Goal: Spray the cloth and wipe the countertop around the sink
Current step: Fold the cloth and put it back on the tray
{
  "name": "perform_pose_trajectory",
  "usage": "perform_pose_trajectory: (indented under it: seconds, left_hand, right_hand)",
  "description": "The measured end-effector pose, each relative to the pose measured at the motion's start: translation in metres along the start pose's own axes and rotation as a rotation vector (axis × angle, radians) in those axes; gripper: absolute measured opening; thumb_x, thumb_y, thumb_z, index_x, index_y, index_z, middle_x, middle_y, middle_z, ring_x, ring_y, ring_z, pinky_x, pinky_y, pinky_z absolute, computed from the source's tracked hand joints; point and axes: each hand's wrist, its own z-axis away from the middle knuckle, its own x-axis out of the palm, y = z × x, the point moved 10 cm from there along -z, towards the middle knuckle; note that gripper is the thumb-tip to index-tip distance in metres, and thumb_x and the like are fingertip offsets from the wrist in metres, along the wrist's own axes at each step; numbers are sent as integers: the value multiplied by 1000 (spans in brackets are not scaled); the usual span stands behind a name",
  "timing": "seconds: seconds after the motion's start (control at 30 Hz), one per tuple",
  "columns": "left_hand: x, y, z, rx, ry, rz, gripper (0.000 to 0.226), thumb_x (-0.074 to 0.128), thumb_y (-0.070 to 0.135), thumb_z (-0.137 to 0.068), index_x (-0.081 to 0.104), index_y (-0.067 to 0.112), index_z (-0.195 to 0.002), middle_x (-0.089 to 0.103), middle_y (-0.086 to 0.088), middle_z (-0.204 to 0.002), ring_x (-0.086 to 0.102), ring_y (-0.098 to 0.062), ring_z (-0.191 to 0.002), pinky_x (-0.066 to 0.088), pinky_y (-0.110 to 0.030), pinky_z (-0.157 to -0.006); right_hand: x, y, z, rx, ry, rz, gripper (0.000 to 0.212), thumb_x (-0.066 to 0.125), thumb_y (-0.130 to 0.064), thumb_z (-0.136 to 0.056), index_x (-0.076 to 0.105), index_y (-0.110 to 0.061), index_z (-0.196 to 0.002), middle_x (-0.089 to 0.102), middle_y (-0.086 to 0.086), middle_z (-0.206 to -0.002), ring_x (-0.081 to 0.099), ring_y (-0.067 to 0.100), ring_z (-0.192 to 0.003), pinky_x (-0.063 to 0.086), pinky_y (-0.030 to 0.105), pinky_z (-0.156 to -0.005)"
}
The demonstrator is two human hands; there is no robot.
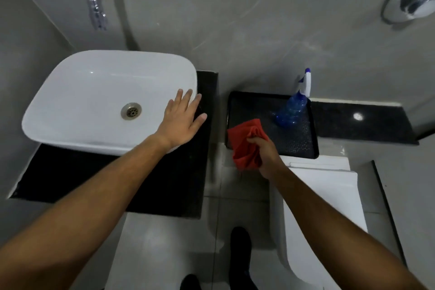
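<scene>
My left hand (181, 120) lies flat over the right rim of the sink (98, 92), fingers (188, 101) straight and slightly spread, holding nothing. The fingertips point up and to the right, toward the wall; the little finger hangs past the rim over the dark surface (164, 179) that carries the sink.

The sink is a white, rounded-rectangle basin sitting on top of that black surface, long axis running left to right, drain (131, 110) near its middle. A chrome tap (97, 7) comes out of the wall above the sink's back edge.

My right hand (266, 155) is well to the right of the sink, past the end of its surface. Its fingers are closed around the red cloth (244, 143), which is bunched and crumpled; most of it sticks out above and to the left of my fist, its upper corner lying over the near-left corner of a black tray (303, 146).

The spray bottle (293, 110) stands on that tray, farther from the sink than the cloth and apart from it. It is blue and see-through, with a white-and-blue trigger head; its long axis runs from the base on the tray up toward the wall, leaning slightly right in this wide view. I cannot tell which way the nozzle faces.

Below the tray sits a white toilet cistern (324, 186).
</scene>
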Motion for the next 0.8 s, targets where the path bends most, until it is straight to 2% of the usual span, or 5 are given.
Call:
perform_pose_trajectory:
  seconds: [0.17, 0.23, 0.37, 0.47, 0.8]
  left_hand:
    - [-11, 78, -34, 349, 193, -75, 40, 50, 32, -99, 63, 6, -126, 62, -17, -132, 50, -37, -132, 41, -48, -108]
    - [-1, 83, -62, 172, 105, 204, 28, 51, 29, -99, 70, 9, -102, 73, -13, -100, 68, -32, -99, 52, -38, -85]
    - [70, 91, -94, -145, -430, 694, 58, 63, 8, -88, 47, 18, -143, 65, -4, -123, 63, -17, -109, 48, -31, -101]
    - [80, 90, -114, -116, -376, 660, 34, 67, 4, -87, 61, 20, -116, 65, 2, -97, 61, -13, -89, 49, -27, -82]
    - [70, 104, -175, 174, 30, 252, 15, 64, 5, -87, 64, 7, -103, 64, -13, -103, 59, -31, -100, 49, -41, -90]
  right_hand:
    - [-17, -23, -47, 26, -52, -268, 25, 67, -42, -79, 72, -24, -96, 74, 8, -94, 70, 27, -87, 56, 44, -71]
    - [-14, -29, -63, 6, -105, -274, 31, 65, -40, -80, 67, -23, -106, 73, 8, -98, 69, 28, -91, 55, 44, -73]
    - [-6, -40, -89, 3, -210, -307, 24, 61, -27, -76, 74, -23, -95, 74, 6, -96, 68, 27, -92, 52, 45, -81]
    - [-10, -54, -106, -10, -262, -262, 35, 61, -22, -72, 69, -14, -106, 69, 11, -106, 64, 28, -98, 50, 44, -86]
    - [-27, -143, -146, -851, 143, 1167, 34, 70, -9, -70, 56, -15, -100, 62, 9, -98, 54, 30, -90, 46, 39, -72]
